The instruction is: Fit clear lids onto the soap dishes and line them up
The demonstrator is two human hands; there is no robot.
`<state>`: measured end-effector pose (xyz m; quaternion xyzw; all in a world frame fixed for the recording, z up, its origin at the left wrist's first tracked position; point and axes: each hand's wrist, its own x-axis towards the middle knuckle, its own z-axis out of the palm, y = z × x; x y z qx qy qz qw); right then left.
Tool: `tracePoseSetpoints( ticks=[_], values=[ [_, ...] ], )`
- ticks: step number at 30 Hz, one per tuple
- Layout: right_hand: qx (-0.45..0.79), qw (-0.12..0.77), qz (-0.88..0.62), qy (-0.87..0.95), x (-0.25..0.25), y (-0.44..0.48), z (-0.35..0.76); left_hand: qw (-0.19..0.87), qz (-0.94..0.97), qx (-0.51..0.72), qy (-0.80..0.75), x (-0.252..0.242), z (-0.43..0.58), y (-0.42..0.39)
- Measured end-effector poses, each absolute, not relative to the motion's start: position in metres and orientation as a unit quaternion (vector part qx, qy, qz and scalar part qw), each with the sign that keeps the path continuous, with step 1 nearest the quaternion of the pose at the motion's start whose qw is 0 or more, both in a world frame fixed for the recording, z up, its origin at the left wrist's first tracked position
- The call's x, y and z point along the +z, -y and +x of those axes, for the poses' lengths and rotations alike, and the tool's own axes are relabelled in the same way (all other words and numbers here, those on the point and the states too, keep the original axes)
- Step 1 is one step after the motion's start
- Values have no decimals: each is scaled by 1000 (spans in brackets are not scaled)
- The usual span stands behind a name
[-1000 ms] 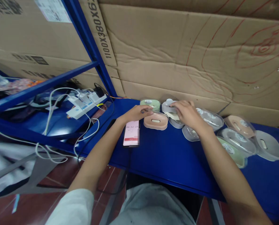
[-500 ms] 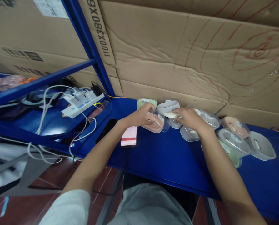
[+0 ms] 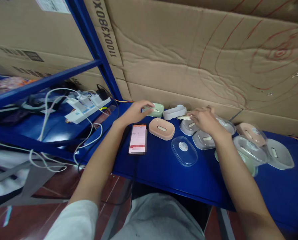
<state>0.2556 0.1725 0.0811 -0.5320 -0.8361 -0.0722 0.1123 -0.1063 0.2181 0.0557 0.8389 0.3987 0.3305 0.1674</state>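
My left hand point(image 3: 137, 112) is at the left end of a green soap box point(image 3: 158, 110), fingers apart and over its edge; whether they touch it I cannot tell. My right hand point(image 3: 203, 119) pinches a thin cream-coloured piece point(image 3: 183, 118), whose kind I cannot make out. Just below that piece sits a grey soap box point(image 3: 188, 128), partly hidden by the fingers. A light grey box part point(image 3: 174, 113) stands between the hands. In front are a peach soap box point(image 3: 162, 129) with a slot in its middle and a clear oval lid point(image 3: 184, 151) with a round sticker, lying flat.
Several more grey, peach and green boxes, such as a grey one point(image 3: 279, 154), lie on the blue table point(image 3: 164, 173) to the right. A lit phone point(image 3: 138, 140) lies left of centre. Cables and a power strip point(image 3: 85, 111) are at left; cardboard point(image 3: 164, 66) stands behind.
My left hand has left the peach box and moved left and back to the green one. The clear lid now lies apart in front. My right hand keeps the cream piece, shifted slightly.
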Motion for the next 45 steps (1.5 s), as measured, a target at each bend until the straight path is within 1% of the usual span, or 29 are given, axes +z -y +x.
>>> tracePoseSetpoints(
  ticks=[2, 4, 8, 13, 20, 25, 27, 30, 34, 37, 39, 40, 43, 45],
  values=[
    [-93, 125, -539, 828, 88, -167, 253, 115, 816, 347, -448, 51, -120, -228],
    [-72, 127, -519, 842, 89, -160, 241, 83, 819, 329, -463, 43, -127, -236],
    [28, 115, -431, 894, 71, -142, 195, 88, 849, 269, -446, 21, -121, -245],
    [48, 56, -432, 899, 47, -133, 161, 68, 846, 244, -468, 8, -118, -247],
    [104, 66, -417, 900, 66, -141, 180, 90, 843, 270, -456, 6, -119, -254],
    [79, 2, -433, 898, 53, -139, 180, 106, 836, 294, -451, 4, -110, -253],
    [63, -9, -438, 897, 48, -138, 177, 105, 834, 306, -447, 4, -108, -251],
    [57, -2, -444, 894, 53, -140, 177, 108, 837, 313, -436, 7, -108, -249],
    [44, 28, -462, 885, 75, -144, 190, 121, 867, 288, -389, 12, -108, -243],
    [-6, 43, -533, 845, 91, -146, 210, 127, 883, 267, -365, 12, -106, -239],
    [-28, 18, -591, 806, 97, -147, 226, 129, 887, 258, -361, 11, -105, -237],
    [-19, -1, -607, 795, 98, -148, 235, 127, 888, 254, -362, 11, -105, -236],
    [61, -59, -599, 796, 98, -153, 255, 114, 887, 241, -377, 11, -104, -232],
    [91, -84, -584, 802, 94, -156, 263, 102, 888, 230, -384, 12, -103, -230]
  ],
)
